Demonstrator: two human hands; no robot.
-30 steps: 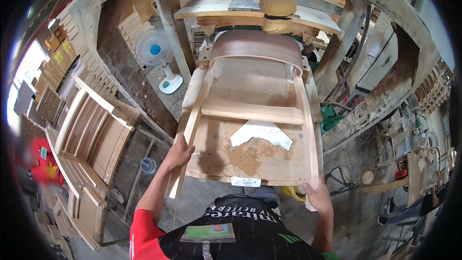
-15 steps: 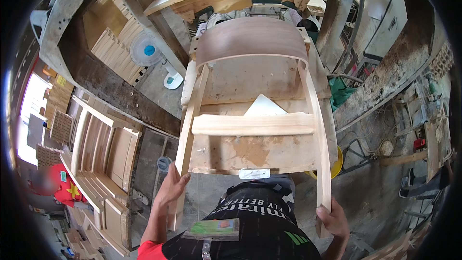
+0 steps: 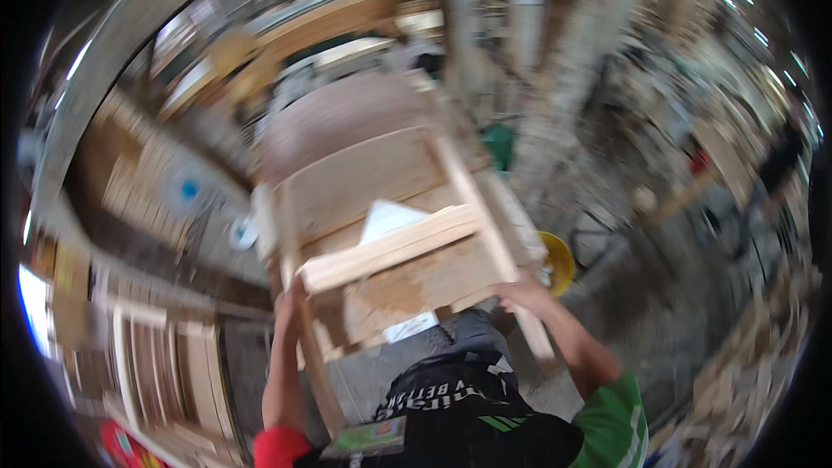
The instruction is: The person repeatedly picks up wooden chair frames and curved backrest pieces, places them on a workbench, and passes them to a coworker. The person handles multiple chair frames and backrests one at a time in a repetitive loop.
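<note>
A wooden chair-back frame lies over the worktable [image 3: 425, 290] in front of me. It has a curved brown back panel [image 3: 347, 126] at the far end, two long pale legs and a crossbar [image 3: 394, 247] between them. My left hand [image 3: 289, 303] is closed round the left leg, close to the crossbar's end. On the other side my right hand [image 3: 526, 293] grips the right leg [image 3: 485, 230], below the crossbar. Motion blur softens the fingers. A white, pointed sheet [image 3: 386, 218] lies on the table beyond the crossbar.
A yellow bucket [image 3: 559, 264] stands right of the table, with green cloth [image 3: 498, 146] farther back. To the left are a fan [image 3: 186, 191] and stacked wooden frames [image 3: 169, 364]. A concrete-like post [image 3: 572, 69] rises beyond, and wood pieces [image 3: 763, 364] lie at far right.
Both hands have moved up the legs, nearer the crossbar. The frame now appears slanted and farther left, as the whole view has turned and blurred.
</note>
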